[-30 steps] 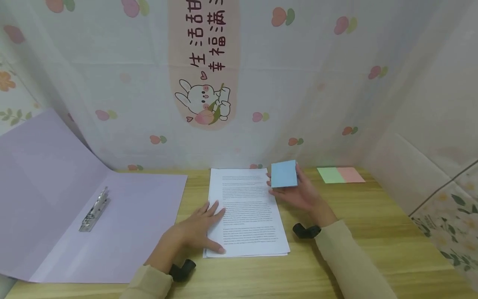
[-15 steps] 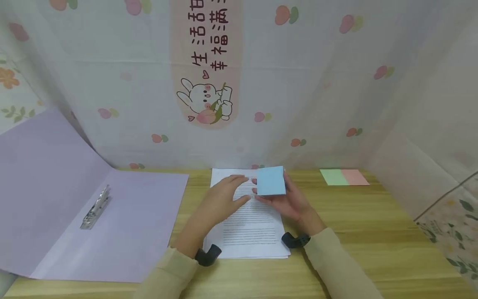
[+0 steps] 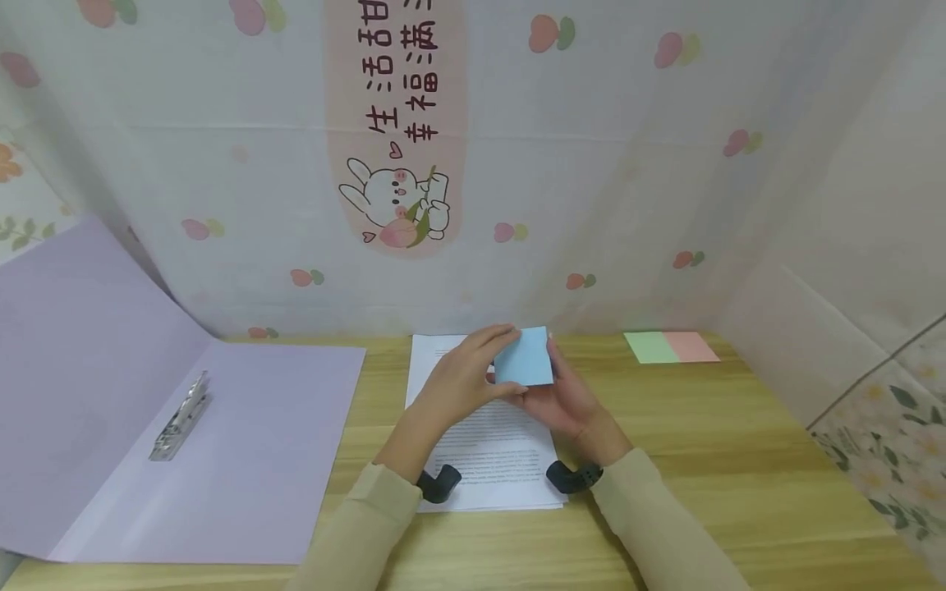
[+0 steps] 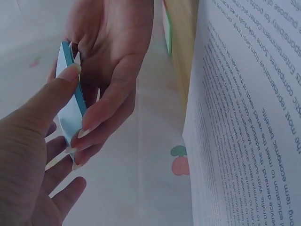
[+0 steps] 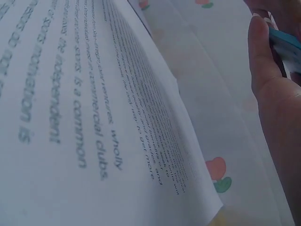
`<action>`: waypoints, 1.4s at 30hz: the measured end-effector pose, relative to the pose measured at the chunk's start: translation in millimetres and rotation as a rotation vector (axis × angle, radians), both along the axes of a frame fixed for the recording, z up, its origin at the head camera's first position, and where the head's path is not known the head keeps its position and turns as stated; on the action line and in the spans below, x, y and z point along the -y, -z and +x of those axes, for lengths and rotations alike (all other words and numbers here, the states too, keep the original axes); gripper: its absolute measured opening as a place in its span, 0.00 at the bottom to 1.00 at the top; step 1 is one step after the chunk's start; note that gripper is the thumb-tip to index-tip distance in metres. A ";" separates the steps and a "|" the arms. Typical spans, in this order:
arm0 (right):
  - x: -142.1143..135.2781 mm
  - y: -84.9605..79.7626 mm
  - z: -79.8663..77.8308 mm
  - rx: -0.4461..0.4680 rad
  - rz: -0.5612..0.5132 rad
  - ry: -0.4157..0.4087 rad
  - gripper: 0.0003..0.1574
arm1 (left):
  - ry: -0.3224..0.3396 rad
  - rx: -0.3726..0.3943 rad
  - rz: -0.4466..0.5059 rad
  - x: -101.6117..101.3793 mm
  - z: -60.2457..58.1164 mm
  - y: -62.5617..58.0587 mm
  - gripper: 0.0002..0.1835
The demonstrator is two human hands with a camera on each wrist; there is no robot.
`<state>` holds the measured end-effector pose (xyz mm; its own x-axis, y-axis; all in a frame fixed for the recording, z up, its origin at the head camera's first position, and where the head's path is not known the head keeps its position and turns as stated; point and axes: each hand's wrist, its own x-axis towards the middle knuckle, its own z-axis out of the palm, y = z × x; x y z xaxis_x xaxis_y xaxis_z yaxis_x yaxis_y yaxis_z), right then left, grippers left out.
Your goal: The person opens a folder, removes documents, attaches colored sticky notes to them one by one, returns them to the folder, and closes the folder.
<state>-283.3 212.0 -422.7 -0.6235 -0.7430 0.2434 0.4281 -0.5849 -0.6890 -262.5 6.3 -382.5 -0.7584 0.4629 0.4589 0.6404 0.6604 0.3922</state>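
Over the upper part of a stack of printed sheets [image 3: 495,464], both hands hold a blue sticky note pad [image 3: 525,358]. My right hand [image 3: 569,402] supports it from behind and at its right edge. The thumb and fingers of my left hand [image 3: 458,379] pinch its left side, near the top and bottom corners. In the left wrist view the pad [image 4: 70,115] appears edge-on, with the left thumb pressed on its edge and the right fingers curled round it. Only part of the pad [image 5: 286,44] shows in the right wrist view.
An open purple folder [image 3: 251,460] with a metal clip [image 3: 179,417] lies at the left, its cover leaning up. Green [image 3: 650,348] and pink [image 3: 691,346] sticky notes sit side by side at the back right. A patterned curtain [image 3: 591,180] hangs behind the wooden table [image 3: 724,460].
My left hand has lifted off the printed sheets, moved up and right, and taken hold of the pad. My right hand has brought the pad left, over the sheets.
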 end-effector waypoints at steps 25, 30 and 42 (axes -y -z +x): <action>1.5 1.6 0.0 -0.100 0.398 0.127 0.36 | -0.084 0.041 0.152 8.0 -6.6 0.8 0.14; 4.9 -2.8 -0.1 -0.175 0.674 0.279 0.36 | -0.087 0.043 0.164 9.2 -7.4 0.8 0.14; 12.5 -8.9 -0.6 -0.243 0.993 0.590 0.29 | -0.128 0.076 0.252 13.2 -11.6 -0.7 0.12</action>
